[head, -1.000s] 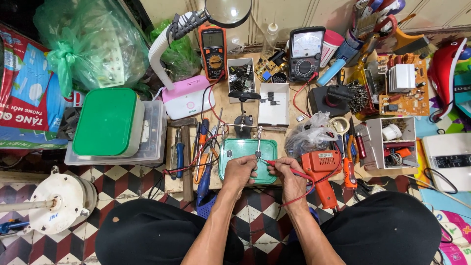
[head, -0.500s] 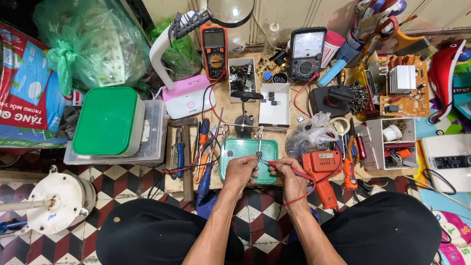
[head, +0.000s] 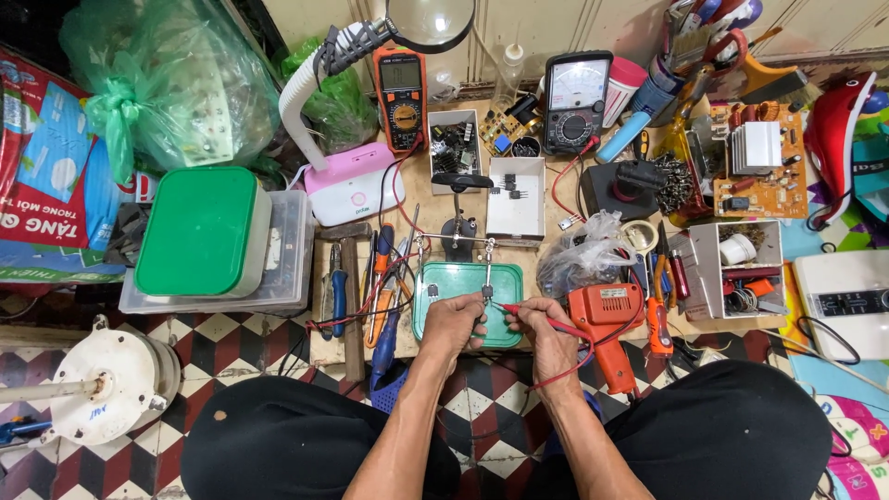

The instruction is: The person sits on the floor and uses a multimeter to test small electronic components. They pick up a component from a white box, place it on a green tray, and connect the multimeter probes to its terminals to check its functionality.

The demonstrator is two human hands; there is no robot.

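While the left hand (head: pixel 451 319) pinches something small and dark over the green tray (head: pixel 444 319), its fingers closed narrow around a part I cannot make out, the right hand (head: pixel 540 329) holds a red probe (head: pixel 528 313) like a pen, fingers wrapped tight on its shaft and the tip aimed left at that part. The part sits right at the lower clip of the stand (head: pixel 461 231), just above the near half of the tray, so both hands crowd one tiny spot. That is where I judge the trouble lies: the tip could skid off the part and touch the clip or a neighbouring leg, giving a false reading or a short. The red lead (head: pixel 593 356) loops to the right around the orange solder gun (head: pixel 607 324), which lies just beside the right wrist; a tug on the lead might drag the gun, or a bump from the wrist might jolt the probe. If the gun is hot, which I cannot tell, the wrist is at risk too. The part itself looks easy to drop; should the pinch slacken it may fall onto the tray or roll among the screwdrivers (head: pixel 384 287) lying to the left. The meter (head: pixel 576 100) stands far off, so glancing up at it pulls the eyes from the tip.
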